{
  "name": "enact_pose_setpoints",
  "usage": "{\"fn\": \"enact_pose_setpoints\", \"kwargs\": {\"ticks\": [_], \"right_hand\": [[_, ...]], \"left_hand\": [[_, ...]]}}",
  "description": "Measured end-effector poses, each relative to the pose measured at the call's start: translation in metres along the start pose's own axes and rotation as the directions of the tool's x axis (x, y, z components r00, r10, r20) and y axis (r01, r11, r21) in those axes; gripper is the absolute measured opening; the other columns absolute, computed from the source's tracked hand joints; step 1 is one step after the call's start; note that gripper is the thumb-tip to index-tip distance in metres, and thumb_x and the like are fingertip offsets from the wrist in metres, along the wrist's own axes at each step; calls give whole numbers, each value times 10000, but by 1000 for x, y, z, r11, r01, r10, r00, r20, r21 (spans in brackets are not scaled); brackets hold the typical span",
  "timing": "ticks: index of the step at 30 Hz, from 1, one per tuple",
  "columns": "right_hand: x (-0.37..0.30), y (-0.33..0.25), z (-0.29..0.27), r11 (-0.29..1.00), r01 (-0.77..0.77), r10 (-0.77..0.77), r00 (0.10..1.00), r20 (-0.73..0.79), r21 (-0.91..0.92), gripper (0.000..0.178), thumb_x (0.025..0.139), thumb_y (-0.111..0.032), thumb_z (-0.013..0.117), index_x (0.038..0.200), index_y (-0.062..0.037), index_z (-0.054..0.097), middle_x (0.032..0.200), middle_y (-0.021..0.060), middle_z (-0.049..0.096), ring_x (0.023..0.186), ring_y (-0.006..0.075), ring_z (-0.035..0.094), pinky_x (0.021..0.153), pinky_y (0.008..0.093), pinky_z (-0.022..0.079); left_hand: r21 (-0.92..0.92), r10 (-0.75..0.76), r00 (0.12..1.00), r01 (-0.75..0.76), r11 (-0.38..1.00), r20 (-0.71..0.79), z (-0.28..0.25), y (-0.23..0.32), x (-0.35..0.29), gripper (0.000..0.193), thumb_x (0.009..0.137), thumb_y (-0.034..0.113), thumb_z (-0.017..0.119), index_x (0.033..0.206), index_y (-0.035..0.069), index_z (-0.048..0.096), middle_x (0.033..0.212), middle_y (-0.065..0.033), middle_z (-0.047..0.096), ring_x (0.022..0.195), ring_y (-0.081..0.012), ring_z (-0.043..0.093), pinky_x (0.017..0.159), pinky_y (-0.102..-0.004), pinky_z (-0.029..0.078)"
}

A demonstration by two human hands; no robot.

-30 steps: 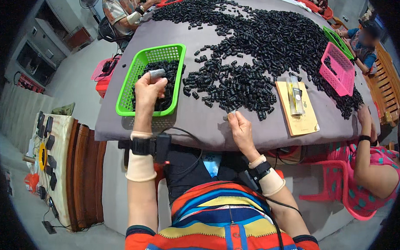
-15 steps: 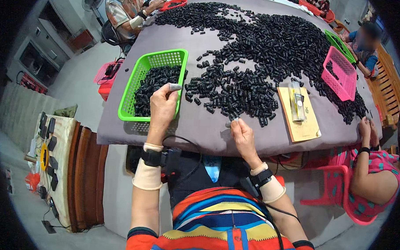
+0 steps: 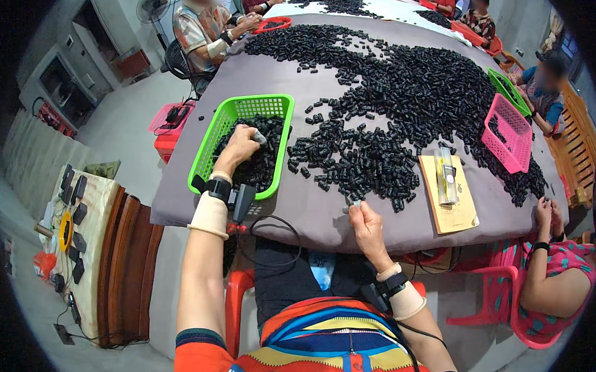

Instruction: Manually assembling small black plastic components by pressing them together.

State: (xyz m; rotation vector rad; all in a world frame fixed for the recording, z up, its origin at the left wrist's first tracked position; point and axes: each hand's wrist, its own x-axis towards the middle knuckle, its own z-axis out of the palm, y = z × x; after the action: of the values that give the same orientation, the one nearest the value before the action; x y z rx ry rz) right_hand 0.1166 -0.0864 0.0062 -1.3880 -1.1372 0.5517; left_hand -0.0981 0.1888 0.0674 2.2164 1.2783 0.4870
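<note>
My left hand is inside the green plastic basket, over the small black cylindrical parts in it. Its fingers are curled together, with grey coverings on the tips; what they hold, if anything, is hidden. Just above the cloth, near the table's front edge, is my right hand. Its thumb and finger, also grey-tipped, are pinched, and anything between them is too small to make out. A loose pile of the same black parts lies between the basket and a notepad.
On the notepad rests a clear case. A pink basket and another green basket stand on the right among black parts. Co-workers sit around the cloth-covered table. Cables hang at my wrists.
My left hand has moved from above the basket's right rim down into the basket. My right hand stays pinched near the table's front edge. The whole view has shifted slightly.
</note>
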Motion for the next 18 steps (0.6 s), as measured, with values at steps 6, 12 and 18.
{"fn": "enact_pose_setpoints", "kwargs": {"ticks": [6, 12, 18], "right_hand": [[3, 1, 0, 999, -41, 42, 999, -14, 23, 334, 904, -201, 536, 680, -8, 379, 535, 26, 335, 540, 73, 298, 448, 285, 296], [5, 0, -3, 1000, -27, 27, 999, -24, 4, 328, 905, -222, 536, 694, -3, 411, 537, 76, 364, 541, 83, 319, 456, 300, 316], [6, -1, -5, 995, -86, 88, 995, -42, 40, 339, 917, -265, 517, 708, -2, 472, 544, 56, 421, 545, 81, 352, 481, 295, 346]], "left_hand": [[-48, -33, 988, 26, 998, -149, -2, -6, -5, 302, 696, 47, 586, 994, 15, 623, 1248, -172, 437, 1041, -308, 535, 770, -352, 513], [78, 186, 891, -168, 983, -415, 19, 79, -55, 165, 770, 48, 526, 902, 38, 624, 1004, -170, 591, 917, -340, 575, 789, -398, 458], [-276, 231, 955, -277, 921, -186, 110, 118, -111, 134, 780, 33, 553, 884, 23, 637, 807, -145, 635, 718, -253, 614, 630, -340, 475]]}}
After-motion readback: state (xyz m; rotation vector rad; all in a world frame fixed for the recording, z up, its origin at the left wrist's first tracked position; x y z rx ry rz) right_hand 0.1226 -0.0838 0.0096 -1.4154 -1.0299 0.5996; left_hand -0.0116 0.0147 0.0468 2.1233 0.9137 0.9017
